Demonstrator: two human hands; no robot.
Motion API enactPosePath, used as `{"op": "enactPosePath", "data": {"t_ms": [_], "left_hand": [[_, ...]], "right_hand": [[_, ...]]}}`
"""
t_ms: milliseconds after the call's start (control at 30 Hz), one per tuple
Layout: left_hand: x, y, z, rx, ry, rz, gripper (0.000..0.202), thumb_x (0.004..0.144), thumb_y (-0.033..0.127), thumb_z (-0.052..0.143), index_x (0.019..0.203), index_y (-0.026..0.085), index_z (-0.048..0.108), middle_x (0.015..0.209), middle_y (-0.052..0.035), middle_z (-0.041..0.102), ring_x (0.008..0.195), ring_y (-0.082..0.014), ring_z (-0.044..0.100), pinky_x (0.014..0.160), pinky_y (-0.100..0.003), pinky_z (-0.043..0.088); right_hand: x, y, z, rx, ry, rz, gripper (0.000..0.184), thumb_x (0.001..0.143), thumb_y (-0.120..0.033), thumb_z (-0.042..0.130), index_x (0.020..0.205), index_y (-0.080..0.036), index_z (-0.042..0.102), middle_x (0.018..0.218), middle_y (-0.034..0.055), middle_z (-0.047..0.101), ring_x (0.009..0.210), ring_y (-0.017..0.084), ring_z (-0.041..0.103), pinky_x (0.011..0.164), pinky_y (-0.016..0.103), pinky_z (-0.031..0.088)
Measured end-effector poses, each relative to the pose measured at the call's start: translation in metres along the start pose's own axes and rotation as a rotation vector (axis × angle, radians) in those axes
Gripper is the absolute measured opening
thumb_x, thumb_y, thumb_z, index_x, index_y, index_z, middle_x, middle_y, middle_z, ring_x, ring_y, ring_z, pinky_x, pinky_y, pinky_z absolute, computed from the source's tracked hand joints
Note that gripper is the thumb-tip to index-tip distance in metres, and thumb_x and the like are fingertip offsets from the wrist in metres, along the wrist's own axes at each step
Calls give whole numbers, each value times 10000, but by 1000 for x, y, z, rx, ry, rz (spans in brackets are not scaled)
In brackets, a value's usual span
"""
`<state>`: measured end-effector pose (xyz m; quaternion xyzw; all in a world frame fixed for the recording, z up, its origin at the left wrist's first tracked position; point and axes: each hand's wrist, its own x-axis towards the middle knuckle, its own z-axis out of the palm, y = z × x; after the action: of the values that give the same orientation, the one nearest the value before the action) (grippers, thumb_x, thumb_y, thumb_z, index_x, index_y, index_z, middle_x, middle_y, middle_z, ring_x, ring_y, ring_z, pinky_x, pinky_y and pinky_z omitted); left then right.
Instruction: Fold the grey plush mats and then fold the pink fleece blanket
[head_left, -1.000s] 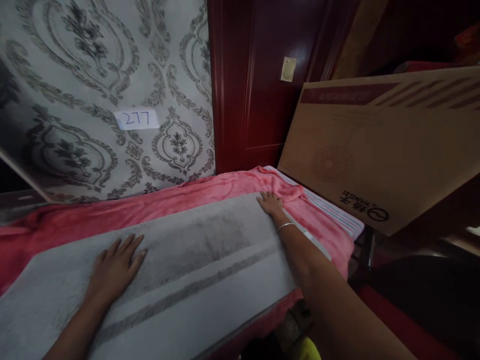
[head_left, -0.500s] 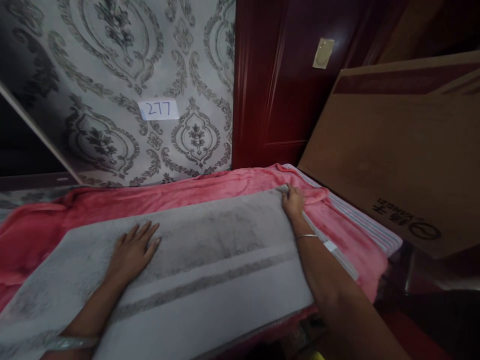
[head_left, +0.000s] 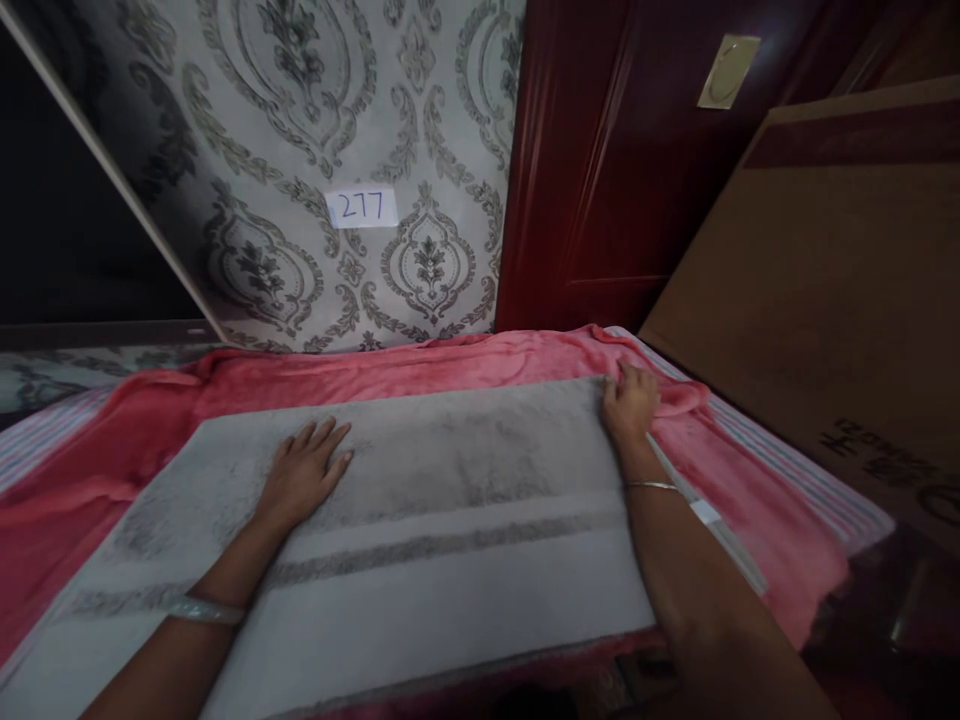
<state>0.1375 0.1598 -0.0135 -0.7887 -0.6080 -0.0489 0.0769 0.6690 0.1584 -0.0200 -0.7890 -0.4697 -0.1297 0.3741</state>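
A grey rug (head_left: pixel 480 450) with a darker stripe and a pale near band lies folded on a pink blanket (head_left: pixel 375 370). My left hand (head_left: pixel 304 470) rests flat on its upper left part, fingers spread and holding nothing. At the rug's far right corner is my right hand (head_left: pixel 631 402), with its fingers bent around the edge and the corner hidden beneath them. A pale label (head_left: pixel 703 511) shows along the rug's right edge, beside my right forearm.
Under the blanket is a striped sheet (head_left: pixel 810 465). A large cardboard box (head_left: pixel 825 270) leans at the right, near a dark red door (head_left: pixel 585 180). Behind the blanket is a patterned wall with a paper marked 277 (head_left: pixel 363 208). A dark screen (head_left: pixel 82 210) stands at left.
The view has shifted left, so everything sits farther right in the picture. My left hand stays flat on the rug. My right hand stays at the corner, its fingers turned slightly outward.
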Motion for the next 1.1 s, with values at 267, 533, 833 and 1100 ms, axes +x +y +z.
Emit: {"op": "enactPosePath", "data": {"t_ms": [267, 533, 833, 1100], "left_hand": [[-3, 21, -20, -7, -75, 38, 606, 1003, 451, 352, 1548, 201, 437, 1645, -108, 348, 1529, -337, 278, 1230, -570, 201], [-10, 107, -4, -221, -62, 552, 724, 998, 551, 400, 1606, 173, 295, 1657, -155, 305, 1552, -291, 237, 1271, -534, 121], [33, 2, -11, -70, -198, 80, 619, 1015, 545, 325, 1584, 301, 360, 1674, -69, 286, 1550, -347, 222, 1219, -590, 207], [37, -126, -3, -23, -225, -159, 650, 1006, 513, 218, 1608, 277, 291, 1668, -61, 290, 1553, -304, 226, 1214, -572, 228]], "right_hand": [[-76, -121, -3, 23, -617, -770, 636, 993, -410, 401, 1579, -163, 375, 1663, 119, 294, 1530, 292, 243, 1235, 505, 189], [-137, -166, 8, 47, -781, -1013, 619, 1048, -411, 316, 1622, -183, 273, 1683, 65, 235, 1560, 233, 179, 1267, 479, 141], [-50, -88, 23, -275, -691, -589, 557, 1062, -458, 265, 1580, -292, 382, 1652, 56, 328, 1516, 292, 306, 1213, 546, 249], [-2, 7, 24, -408, -618, -258, 587, 1048, -443, 184, 1579, -292, 385, 1659, 40, 321, 1514, 298, 307, 1192, 582, 283]]}}
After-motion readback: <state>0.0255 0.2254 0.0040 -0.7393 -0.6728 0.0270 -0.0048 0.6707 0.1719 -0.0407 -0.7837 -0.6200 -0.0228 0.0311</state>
